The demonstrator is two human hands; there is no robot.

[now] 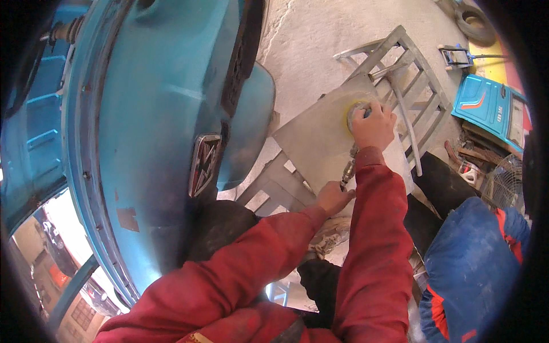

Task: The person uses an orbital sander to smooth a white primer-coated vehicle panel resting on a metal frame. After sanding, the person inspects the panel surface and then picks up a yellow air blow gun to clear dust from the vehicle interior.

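Observation:
My right hand [374, 124] is closed over the top of a small round air sander [357, 114] with a yellowish rim. The sander rests on a flat, dull grey panel [314, 128] lying tilted over a metal frame. From the sander a metal air hose fitting [348, 170] runs back toward me. My left hand [334, 198] is closed at the near end of that fitting, by the panel's near edge; its fingers are partly hidden. Both arms wear red sleeves.
A blue vehicle body [154, 114] with a chrome emblem [205, 166] fills the left. Beneath the panel stands a grey slatted metal frame [426, 80]. Someone in a blue padded jacket [474, 268] is close on the right. Farther off are a blue door [486, 106], a floor jack [456, 57] and a tire [476, 26].

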